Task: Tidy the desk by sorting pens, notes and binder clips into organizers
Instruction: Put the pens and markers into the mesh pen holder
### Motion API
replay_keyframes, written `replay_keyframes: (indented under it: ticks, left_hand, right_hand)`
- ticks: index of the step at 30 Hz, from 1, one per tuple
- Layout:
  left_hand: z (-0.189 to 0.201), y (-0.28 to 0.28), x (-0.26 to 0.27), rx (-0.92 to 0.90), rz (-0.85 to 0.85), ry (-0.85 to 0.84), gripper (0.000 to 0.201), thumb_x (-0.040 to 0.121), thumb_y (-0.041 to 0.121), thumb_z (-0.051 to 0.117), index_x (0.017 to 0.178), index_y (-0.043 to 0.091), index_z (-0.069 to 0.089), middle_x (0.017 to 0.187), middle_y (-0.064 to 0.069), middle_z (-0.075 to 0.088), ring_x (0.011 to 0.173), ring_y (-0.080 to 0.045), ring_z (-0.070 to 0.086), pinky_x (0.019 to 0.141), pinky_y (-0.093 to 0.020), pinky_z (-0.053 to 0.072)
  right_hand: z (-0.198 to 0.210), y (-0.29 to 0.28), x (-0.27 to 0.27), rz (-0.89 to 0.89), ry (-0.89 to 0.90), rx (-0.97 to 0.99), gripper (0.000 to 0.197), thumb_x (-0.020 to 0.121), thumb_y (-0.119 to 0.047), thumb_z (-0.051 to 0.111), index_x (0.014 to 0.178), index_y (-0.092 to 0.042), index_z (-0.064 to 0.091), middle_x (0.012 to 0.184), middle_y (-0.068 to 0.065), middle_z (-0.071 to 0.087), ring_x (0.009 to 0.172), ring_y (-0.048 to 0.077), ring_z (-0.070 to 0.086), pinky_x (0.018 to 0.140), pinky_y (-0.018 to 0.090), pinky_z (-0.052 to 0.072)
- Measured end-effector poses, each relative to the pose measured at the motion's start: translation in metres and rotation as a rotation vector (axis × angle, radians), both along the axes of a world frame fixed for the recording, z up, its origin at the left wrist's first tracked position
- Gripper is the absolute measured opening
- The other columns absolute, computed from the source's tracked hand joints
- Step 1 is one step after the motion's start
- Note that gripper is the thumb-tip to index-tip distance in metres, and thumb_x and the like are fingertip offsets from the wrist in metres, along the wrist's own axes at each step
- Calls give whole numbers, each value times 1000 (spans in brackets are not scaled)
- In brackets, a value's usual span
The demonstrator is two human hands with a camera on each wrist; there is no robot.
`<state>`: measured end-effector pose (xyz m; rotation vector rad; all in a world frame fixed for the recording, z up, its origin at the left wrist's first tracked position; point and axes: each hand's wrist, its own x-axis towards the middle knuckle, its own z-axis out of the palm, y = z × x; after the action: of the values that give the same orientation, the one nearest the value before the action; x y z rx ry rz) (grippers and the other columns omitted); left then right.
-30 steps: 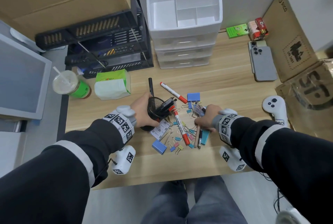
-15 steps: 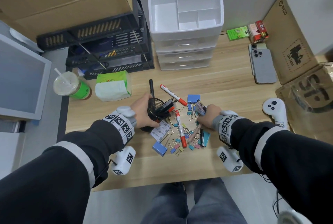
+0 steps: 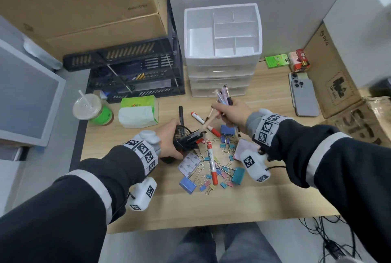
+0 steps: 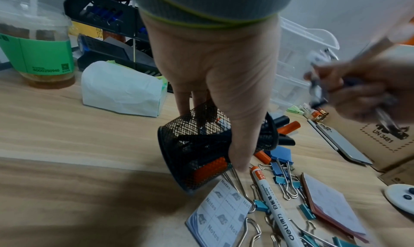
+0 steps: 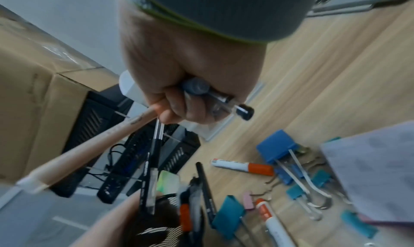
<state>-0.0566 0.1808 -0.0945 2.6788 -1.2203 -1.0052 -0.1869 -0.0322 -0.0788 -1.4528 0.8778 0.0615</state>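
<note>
My left hand (image 3: 169,142) grips a tilted black mesh pen cup (image 3: 186,139) (image 4: 197,150) that holds black and orange markers. My right hand (image 3: 229,112) (image 5: 186,84) is lifted above the desk and grips a bunch of pens (image 3: 222,95) (image 5: 89,148), their tips slanting down toward the cup's mouth. On the desk below lie a red-capped marker (image 3: 212,165), another marker (image 3: 200,119), a black pen (image 3: 181,112), several coloured binder clips (image 3: 227,135), a notes pad (image 3: 189,164) and a sticky-note pad (image 3: 245,148).
A white drawer organizer (image 3: 222,36) with open top compartments stands at the back. Black file trays (image 3: 135,74), a tissue pack (image 3: 138,111) and a drink cup (image 3: 91,110) are on the left. A phone (image 3: 304,93), cardboard boxes (image 3: 332,80) and a white controller (image 4: 401,196) are on the right.
My right hand has risen from the pile with a bunch of pens and moved back and up. My left hand keeps hold of the tilted cup.
</note>
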Motion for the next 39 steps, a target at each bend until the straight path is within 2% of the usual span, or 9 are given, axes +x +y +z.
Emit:
replay_keyframes:
  ticks: [4,6,9,15,21,26,31,36,39]
  left_hand:
    - [3,-5,-2,-27,-16,37,93,43,51,91,118,26,40,94,9,61,81,-16,62,75,-39,57]
    - [3,-7,-3,-62,4,71,92,44,46,93,117,27,40,97,9,61,84,-14,63,76,-38,57]
    - [4,-10,-5,-117,32,101,92,48,38,96,121,24,41,101,10,59,90,-14,62,78,-33,55]
    - [2,-10,-8,-155,22,81,91,48,36,96,120,22,43,104,7,61,91,-15,62,77,-32,54]
    - [2,-11,-2,-136,21,77,96,47,40,95,122,22,39,103,6,60,90,-16,62,81,-38,57]
    - [-1,-13,2,-101,-10,62,92,47,42,94,119,25,39,99,7,62,85,-15,64,76,-39,58]
    - [-2,-16,5,-27,-100,26,85,46,43,89,110,33,34,92,6,63,80,-18,64,72,-43,58]
    - [-4,-11,7,2,-121,10,82,46,44,87,110,27,39,92,4,63,80,-20,64,73,-44,57]
    - [-10,-5,4,-33,-64,30,82,47,39,90,112,25,42,92,6,61,82,-18,62,73,-39,56]
  right_hand:
    - [-1,21,18,-6,-35,-58,24,91,-35,66,95,-11,62,76,5,63,47,12,40,45,24,35]
    - [-3,31,20,61,-25,-222,24,93,-35,64,94,-11,64,71,0,58,52,11,45,52,24,38]
    - [-5,44,17,195,-39,-395,19,96,-33,63,83,-20,59,65,-5,56,53,9,51,50,23,39]
    - [-9,52,14,368,-85,-683,32,90,-35,66,64,-30,46,60,-9,49,54,8,46,51,29,35]
    - [-10,33,9,435,-56,-784,13,85,-35,58,79,-29,47,66,-7,55,64,19,56,54,30,39]
    - [2,25,8,881,157,-980,5,93,-30,50,92,-25,47,71,-7,56,68,20,60,55,26,40]
    - [21,55,35,1270,388,-1224,10,96,-23,55,104,-17,57,92,-1,64,76,20,61,68,33,50]
    - [27,61,37,1190,282,-992,22,84,-23,73,106,-19,69,83,-2,64,73,21,60,64,31,46]
    - [30,82,45,1523,429,-1260,13,95,-30,58,99,-18,58,91,2,60,80,22,58,71,31,47]
